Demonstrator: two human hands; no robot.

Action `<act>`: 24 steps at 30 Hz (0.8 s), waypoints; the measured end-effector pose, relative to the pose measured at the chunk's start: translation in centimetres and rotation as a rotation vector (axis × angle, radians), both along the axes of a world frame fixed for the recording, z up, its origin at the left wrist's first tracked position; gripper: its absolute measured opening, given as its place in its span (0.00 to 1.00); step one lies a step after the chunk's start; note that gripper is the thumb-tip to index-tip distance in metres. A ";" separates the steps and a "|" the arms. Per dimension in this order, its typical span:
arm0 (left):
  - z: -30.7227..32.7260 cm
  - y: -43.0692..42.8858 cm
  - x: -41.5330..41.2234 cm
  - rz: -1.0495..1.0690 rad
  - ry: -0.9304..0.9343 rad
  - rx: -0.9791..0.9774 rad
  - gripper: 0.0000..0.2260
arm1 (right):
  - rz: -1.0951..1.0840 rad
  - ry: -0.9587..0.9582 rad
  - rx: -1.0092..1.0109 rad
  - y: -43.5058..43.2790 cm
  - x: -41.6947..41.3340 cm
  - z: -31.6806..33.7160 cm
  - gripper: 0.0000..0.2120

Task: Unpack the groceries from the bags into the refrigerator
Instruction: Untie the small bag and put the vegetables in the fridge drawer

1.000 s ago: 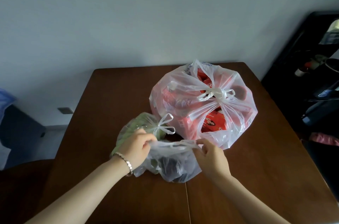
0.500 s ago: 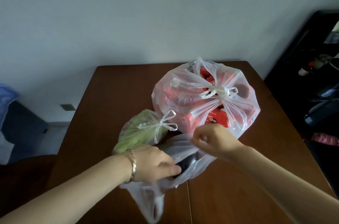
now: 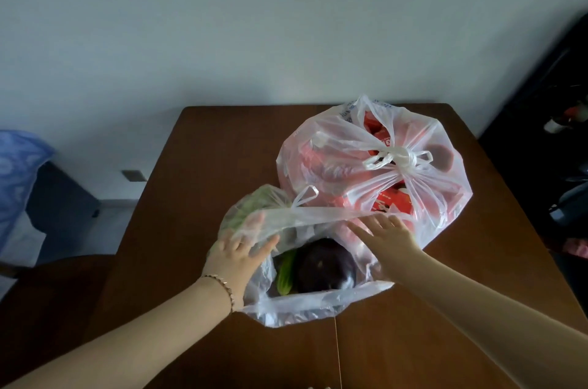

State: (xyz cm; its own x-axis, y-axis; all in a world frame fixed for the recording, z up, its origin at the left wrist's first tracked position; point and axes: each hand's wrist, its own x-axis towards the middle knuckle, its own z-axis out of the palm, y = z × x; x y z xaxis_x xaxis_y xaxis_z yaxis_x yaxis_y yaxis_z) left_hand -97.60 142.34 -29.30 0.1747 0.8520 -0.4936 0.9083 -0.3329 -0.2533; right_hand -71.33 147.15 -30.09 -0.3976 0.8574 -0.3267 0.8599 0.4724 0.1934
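We have the small clear bag [image 3: 318,306] lying with its mouth wide at lower centre of the frame, on the worktop [image 3: 203,166]. Both hands are flat with fingers spread, gripping nothing. The left hand [image 3: 241,248] presses the bag's far rim from behind a veil of film, and the right hand [image 3: 385,236] pushes that same rim outward.

Inside the bag, a dark eggplant [image 3: 324,264] sits between the two wrists, below the fingertips in frame. A green cucumber [image 3: 284,274] lies touching its left side, long axis running nearly up and down the frame, just beside the left hand. The eggplant's own axis we cannot judge.

In our judgement either hand need only draw back and dip down. The left is nearer the cucumber and the right slightly nearer the eggplant.

Above, the leafy-greens bag [image 3: 248,210] and the large bag of red packets [image 3: 334,159] are knotted. We cannot pick out a refrigerator.
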 end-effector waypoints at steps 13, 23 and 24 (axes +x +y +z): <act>1.6 0.5 1.7 0.167 -0.435 -0.128 0.46 | -0.184 -0.060 -0.245 -2.9 -10.1 -5.7 0.48; 0.2 1.1 1.4 0.145 -0.416 -0.126 0.46 | -0.432 0.373 -0.484 -3.6 -6.3 -4.5 0.49; 0.2 1.2 1.5 0.135 -0.411 -0.134 0.46 | -0.486 0.490 -0.531 -3.6 -5.9 -3.8 0.48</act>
State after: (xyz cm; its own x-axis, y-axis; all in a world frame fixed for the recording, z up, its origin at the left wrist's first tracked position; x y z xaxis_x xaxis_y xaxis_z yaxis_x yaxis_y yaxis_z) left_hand -96.05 143.49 -29.09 0.2707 0.8141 -0.5138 0.9621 -0.2099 0.1743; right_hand -77.19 143.53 -33.91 -0.2273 0.7516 -0.6193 0.9185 -0.0458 -0.3928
